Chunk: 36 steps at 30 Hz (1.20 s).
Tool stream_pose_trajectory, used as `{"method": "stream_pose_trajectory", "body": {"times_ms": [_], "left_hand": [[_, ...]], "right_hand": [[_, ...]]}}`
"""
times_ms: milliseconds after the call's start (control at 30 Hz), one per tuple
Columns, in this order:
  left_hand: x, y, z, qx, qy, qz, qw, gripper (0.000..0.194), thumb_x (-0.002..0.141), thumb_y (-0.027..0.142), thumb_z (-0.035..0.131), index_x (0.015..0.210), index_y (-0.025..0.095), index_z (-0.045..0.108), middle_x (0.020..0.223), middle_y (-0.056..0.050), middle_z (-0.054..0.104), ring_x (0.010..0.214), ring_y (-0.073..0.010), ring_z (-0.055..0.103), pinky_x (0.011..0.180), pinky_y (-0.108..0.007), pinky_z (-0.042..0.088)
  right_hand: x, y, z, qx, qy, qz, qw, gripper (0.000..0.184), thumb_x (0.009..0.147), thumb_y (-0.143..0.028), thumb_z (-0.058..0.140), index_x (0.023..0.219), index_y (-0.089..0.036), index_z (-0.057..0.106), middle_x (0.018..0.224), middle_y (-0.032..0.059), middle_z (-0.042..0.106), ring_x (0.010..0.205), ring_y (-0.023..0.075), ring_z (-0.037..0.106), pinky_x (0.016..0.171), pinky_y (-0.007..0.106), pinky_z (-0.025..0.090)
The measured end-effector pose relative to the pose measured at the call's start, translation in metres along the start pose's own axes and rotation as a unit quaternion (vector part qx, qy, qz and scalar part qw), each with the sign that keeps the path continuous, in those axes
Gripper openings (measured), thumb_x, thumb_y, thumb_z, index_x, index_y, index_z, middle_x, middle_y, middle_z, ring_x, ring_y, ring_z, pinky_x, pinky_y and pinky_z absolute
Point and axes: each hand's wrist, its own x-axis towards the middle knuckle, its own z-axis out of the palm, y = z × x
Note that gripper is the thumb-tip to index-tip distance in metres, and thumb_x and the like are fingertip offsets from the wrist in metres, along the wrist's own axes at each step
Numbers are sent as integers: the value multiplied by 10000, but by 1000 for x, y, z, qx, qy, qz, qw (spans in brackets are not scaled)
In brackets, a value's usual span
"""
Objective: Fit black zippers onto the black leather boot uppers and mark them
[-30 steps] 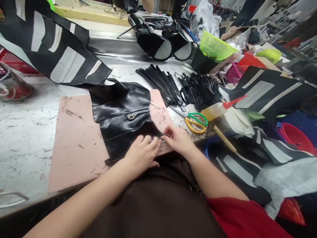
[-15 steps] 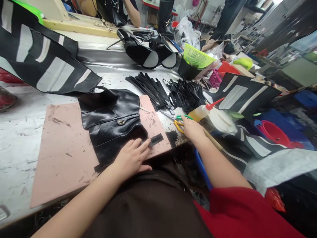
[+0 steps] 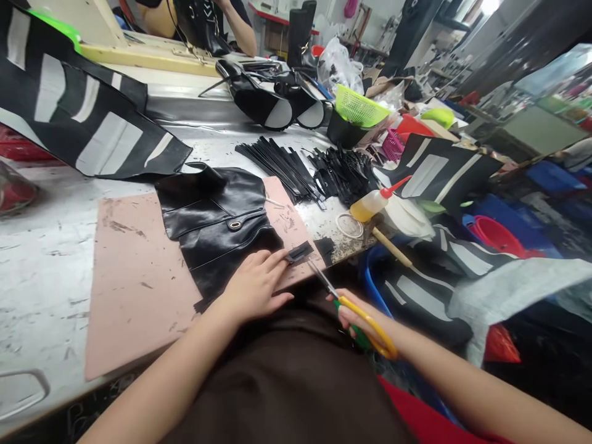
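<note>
I have the right hand (image 3: 346, 316) wrapped around a pair of scissors (image 3: 361, 312), yellow and green at the handles, with the blades angled up and away toward the worktable's front edge. The blade tips sit just beside the end of a black strip (image 3: 301, 251); they're blurred on my feed, so I can't fairly say whether they touch it. The left hand (image 3: 259, 280) clutches nothing: I see it laid palm down, fingers together on the lower right edge of a glossy black leather piece (image 3: 217, 213), fingertips at that strip. The leather, with a metal eyelet (image 3: 235, 225) in it, lies across a scuffed pink board (image 3: 134, 290). Right of the board I've got a white ring (image 3: 349, 226), a bottle (image 3: 369, 206) with a red nozzle and a wooden handle (image 3: 392, 246). Beyond lie long black strips (image 3: 277, 168) and a tangled heap of shorter pieces (image 3: 345, 176), then a lime-green basket (image 3: 361, 106). Farthest off, I make out another person's arm (image 3: 241, 31).
</note>
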Motion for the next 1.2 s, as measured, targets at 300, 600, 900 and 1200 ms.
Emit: {"method": "stream_pose_trajectory", "body": {"times_ms": [300,600,900,1200], "left_hand": [[-3,0,1,-3,12,9,1000,564,782,490,492,1214,128,519,1379,-75,426,1157,-276,420,999,-391,327],[-4,2,3,17,33,23,999,472,777,407,508,1149,122,566,1359,-85,449,1112,-285,443,962,-414,368],[-3,3,3,60,53,22,997,452,791,397,490,1138,122,581,1319,-90,493,1055,-279,478,920,-406,396],[-2,3,4,87,48,19,995,450,795,422,484,1126,137,594,1325,-71,493,1067,-275,479,940,-401,379]], "right_hand": [[38,-24,32,7,15,-45,999,614,736,-707,390,1091,-209,428,623,-54,434,501,81,439,483,213,397],[44,-9,46,76,47,-81,993,505,773,-645,407,999,-198,468,485,-99,386,344,57,364,335,165,331],[42,-20,38,104,54,-81,990,484,746,-637,474,915,-184,503,486,-93,351,347,46,319,307,157,267],[31,-16,-20,178,-7,-100,979,660,763,-696,342,1064,-135,516,450,-82,375,304,58,287,324,184,236]]}}
